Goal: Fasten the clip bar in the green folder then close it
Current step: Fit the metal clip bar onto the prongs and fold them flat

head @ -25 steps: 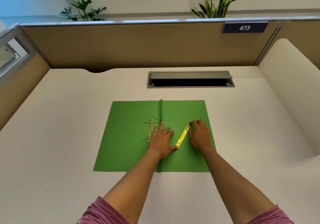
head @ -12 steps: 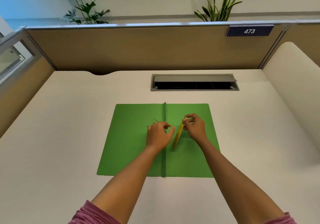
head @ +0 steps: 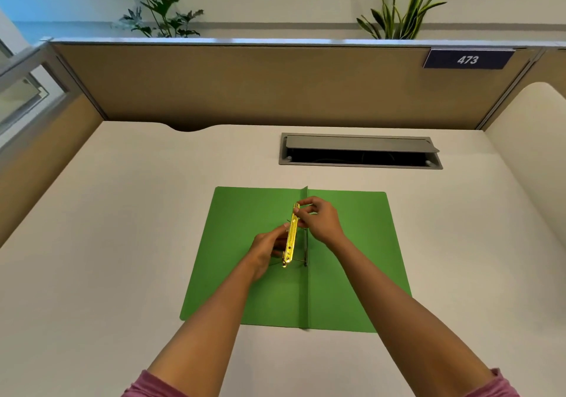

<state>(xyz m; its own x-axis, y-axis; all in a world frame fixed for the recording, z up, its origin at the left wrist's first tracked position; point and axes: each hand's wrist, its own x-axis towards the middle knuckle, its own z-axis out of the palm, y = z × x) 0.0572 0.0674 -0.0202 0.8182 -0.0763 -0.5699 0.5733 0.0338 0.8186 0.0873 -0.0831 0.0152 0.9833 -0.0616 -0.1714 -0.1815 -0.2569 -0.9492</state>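
Observation:
A green folder (head: 251, 286) lies open and flat on the desk, its spine fold running down the middle. The yellow metal clip bar (head: 291, 237) is lifted off the folder, on edge, just left of the spine. My right hand (head: 321, 222) pinches its far end between thumb and fingers. My left hand (head: 266, 249) holds its near part from the left. Thin metal prongs (head: 301, 261) stick up from the folder beside the bar; my hands hide most of them.
The white desk (head: 122, 243) is bounded by tan partition walls at the back and left. A grey cable hatch (head: 358, 151) with its lid raised sits behind the folder. A number plate reads 473 (head: 467, 59). Plants stand above the partition.
The clip bar lay slanted on the right folder half under both hands. My hands have lifted it, turned it parallel to the spine and carried it left over the prongs.

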